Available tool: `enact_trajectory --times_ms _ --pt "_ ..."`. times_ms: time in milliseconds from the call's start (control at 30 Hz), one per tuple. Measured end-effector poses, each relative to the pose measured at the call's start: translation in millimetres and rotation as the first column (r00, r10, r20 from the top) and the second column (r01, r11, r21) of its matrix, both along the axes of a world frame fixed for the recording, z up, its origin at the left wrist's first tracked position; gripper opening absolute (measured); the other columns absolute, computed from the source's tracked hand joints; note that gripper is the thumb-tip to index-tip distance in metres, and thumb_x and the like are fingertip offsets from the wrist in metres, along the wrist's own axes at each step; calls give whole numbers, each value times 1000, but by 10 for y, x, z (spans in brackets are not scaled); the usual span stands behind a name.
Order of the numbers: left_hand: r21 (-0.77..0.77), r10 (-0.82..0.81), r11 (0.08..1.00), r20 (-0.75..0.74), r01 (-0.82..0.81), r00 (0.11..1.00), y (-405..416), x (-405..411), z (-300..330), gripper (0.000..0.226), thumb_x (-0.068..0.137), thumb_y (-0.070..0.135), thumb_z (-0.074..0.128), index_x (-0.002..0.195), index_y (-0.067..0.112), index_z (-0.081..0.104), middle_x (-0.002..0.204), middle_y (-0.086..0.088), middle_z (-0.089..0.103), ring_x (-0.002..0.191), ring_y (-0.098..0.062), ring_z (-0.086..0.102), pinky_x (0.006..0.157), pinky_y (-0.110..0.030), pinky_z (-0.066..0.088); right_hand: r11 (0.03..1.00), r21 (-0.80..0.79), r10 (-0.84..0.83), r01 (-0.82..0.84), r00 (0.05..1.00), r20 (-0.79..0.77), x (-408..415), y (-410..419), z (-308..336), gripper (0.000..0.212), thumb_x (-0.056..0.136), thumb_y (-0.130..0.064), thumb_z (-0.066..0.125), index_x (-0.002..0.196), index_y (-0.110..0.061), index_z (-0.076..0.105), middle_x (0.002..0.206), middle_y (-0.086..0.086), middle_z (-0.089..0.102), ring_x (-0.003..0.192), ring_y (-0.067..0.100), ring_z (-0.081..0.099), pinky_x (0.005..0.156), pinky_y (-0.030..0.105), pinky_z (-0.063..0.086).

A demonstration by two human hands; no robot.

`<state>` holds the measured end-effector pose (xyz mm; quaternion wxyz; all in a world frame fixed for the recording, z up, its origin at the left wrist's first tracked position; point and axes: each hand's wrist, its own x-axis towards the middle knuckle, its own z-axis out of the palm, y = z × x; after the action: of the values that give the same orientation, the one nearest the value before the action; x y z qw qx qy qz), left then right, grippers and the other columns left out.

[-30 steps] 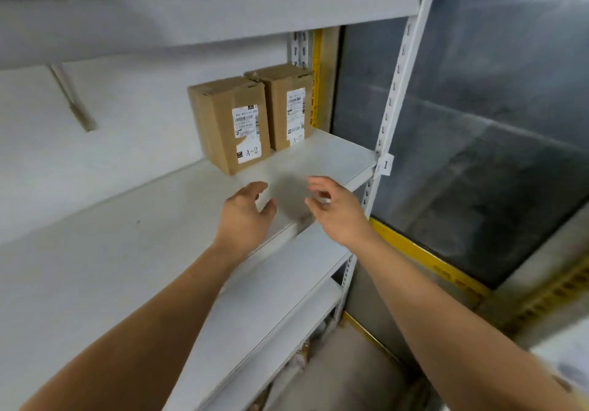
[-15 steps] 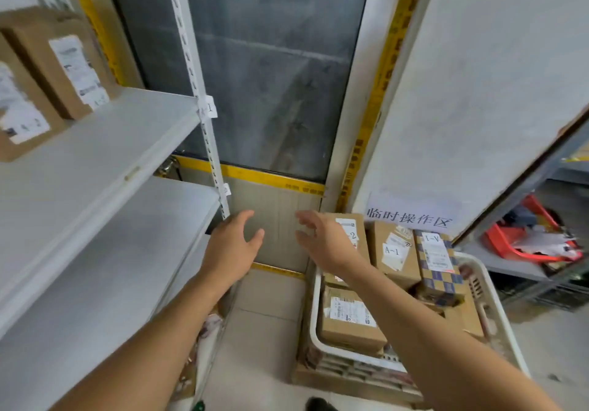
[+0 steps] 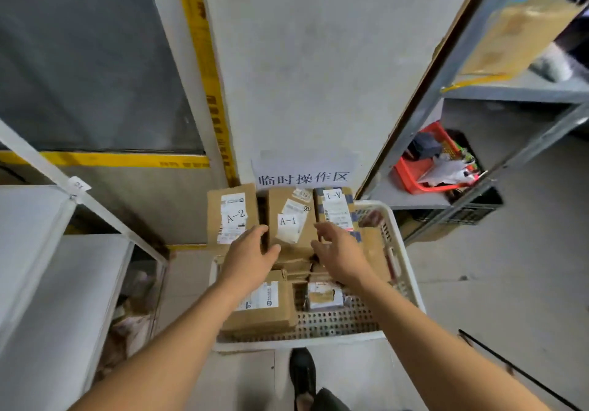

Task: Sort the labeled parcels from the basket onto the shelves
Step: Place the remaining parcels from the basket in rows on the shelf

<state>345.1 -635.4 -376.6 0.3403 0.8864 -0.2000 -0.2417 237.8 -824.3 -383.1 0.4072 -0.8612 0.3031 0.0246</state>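
A white perforated basket sits on the floor and holds several brown cardboard parcels. Three stand upright along its far side: one labeled A-2, one labeled A-1, and a checkered one labeled T-V. My left hand reaches to the left edge of the A-1 parcel, fingers relaxed. My right hand is at that parcel's right edge, fingers extended. Neither hand visibly grips it. A flat parcel and a small parcel lie in the basket's near part.
White shelves stand at the left. A grey rack at the right holds a red tray and a cardboard box. A paper sign hangs on the wall behind the basket. My shoe is beside the basket's near rim.
My view has swung from the shelf with two boxes down to the basket. Both hands have dropped from the shelf to either side of the A-1 parcel.
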Motion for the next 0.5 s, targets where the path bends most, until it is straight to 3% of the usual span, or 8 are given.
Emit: enact_trajectory --times_ms 200,300,433,500 --pt "27 -34 999 -175 39 984 -954 -291 -424 57 104 41 63 156 25 44 158 3 49 143 -20 48 115 -37 42 994 8 -111 112 993 -49 -231 -848 -468 49 104 -35 64 150 -21 54 139 1 66 125 22 64 96 33 52" --pt "48 -53 997 -211 65 976 -1245 -373 -634 51 104 39 63 150 22 50 151 2 55 136 -18 54 104 -30 44 987 18 -159 159 987 -22 -274 -1063 -736 48 101 -34 68 145 -21 54 134 2 62 120 19 60 92 30 45" --pt "84 -37 994 -282 63 959 -1460 -428 -854 52 102 36 66 149 20 51 147 1 56 131 -21 56 109 -38 47 938 154 -287 309 946 -150 -258 -1205 -1097 82 99 -44 71 162 -12 29 162 12 42 147 30 45 116 42 41" --pt "73 -36 996 -272 58 962 -1512 -449 -928 46 100 32 68 143 23 56 139 0 58 126 -20 58 106 -36 48 872 276 -354 404 911 -214 -249 -1217 -1237 90 95 -52 73 162 -10 31 157 8 50 143 28 51 113 38 44"
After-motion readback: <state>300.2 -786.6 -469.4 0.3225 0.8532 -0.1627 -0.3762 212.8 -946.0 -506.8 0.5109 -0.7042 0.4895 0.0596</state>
